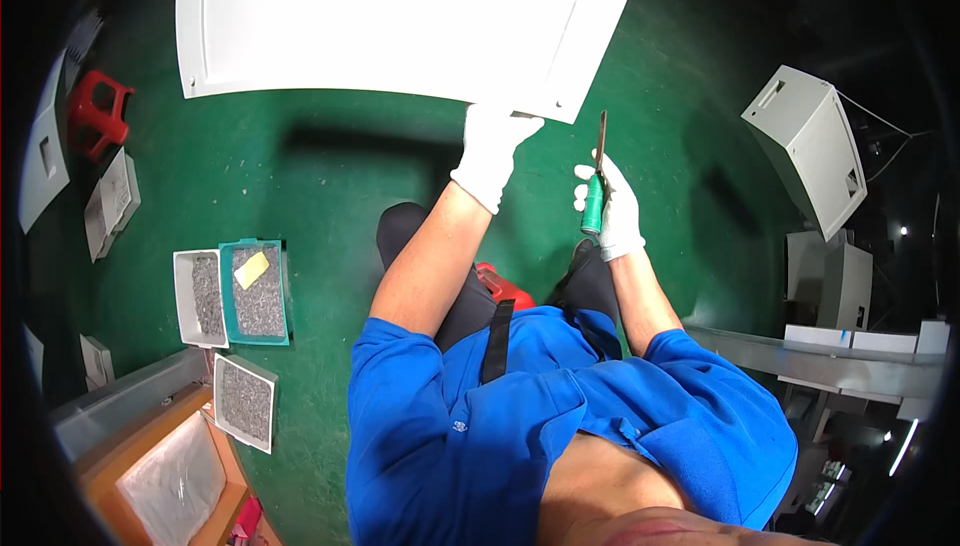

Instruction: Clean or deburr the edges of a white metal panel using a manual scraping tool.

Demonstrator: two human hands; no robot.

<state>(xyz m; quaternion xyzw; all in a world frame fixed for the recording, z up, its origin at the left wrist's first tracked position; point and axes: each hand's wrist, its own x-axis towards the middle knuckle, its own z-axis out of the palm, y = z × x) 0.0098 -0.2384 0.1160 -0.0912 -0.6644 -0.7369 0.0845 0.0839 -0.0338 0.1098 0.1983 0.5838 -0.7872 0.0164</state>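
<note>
A large white panel with raised edges and small corner holes fills the top of the view. My left hand, in a white glove, grips its near edge close to the right corner; the thumb lies along the edge and the other fingers are partly hidden. To the right of that corner, apart from the panel, my right hand is also gloved. It holds a hand tool with a green handle and a narrow, brownish metal blade pointing up and away from me. The exact kind of tool is unclear.
Bins of small grey parts stand on the green floor at left, one with a yellow slip on top. A red stool is farther left. White cabinet-like housings stand at right, above a metal rail.
</note>
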